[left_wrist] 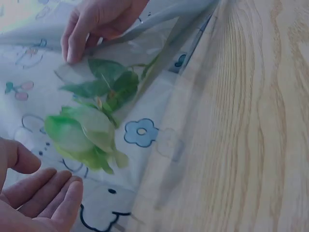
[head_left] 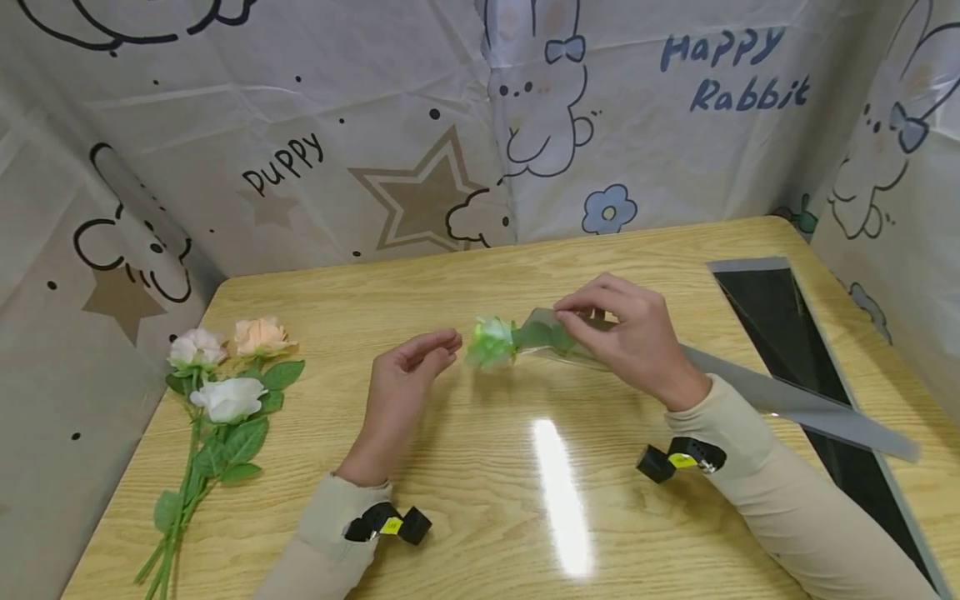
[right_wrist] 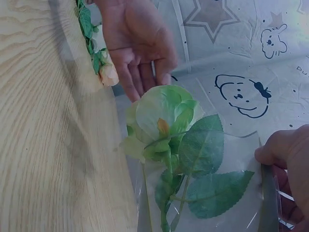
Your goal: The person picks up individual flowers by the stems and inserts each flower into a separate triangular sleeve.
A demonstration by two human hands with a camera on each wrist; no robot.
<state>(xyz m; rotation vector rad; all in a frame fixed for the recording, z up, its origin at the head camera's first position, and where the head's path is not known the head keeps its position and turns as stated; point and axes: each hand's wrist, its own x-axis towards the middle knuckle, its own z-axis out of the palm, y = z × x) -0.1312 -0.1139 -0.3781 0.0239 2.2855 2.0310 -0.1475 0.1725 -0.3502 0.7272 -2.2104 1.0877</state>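
A pale green artificial rose (head_left: pixel 491 342) lies with its stem and leaves (right_wrist: pixel 205 152) inside a clear plastic flower sleeve (head_left: pixel 795 398), its bloom out past the open end. My right hand (head_left: pixel 626 337) pinches the sleeve's edge near that end, thumb against fingers, beside the leaves. Just left of the bloom is my left hand (head_left: pixel 405 383), slightly cupped with loosely bent fingers and nothing in it. In the right wrist view, the left fingertips (right_wrist: pixel 161 79) come close behind the petals. The left wrist view shows a gap between the hand and the bloom (left_wrist: pixel 82 137).
On the table's left lie three more roses: a pale pink one (head_left: pixel 197 348), a peach one (head_left: pixel 261 337) and a white one (head_left: pixel 228 400). A dark flat strip with grey edges (head_left: pixel 772 321) lies at the right, partly under the sleeve. Printed cloth (head_left: pixel 420 100) encloses the wooden table (head_left: pixel 480 500).
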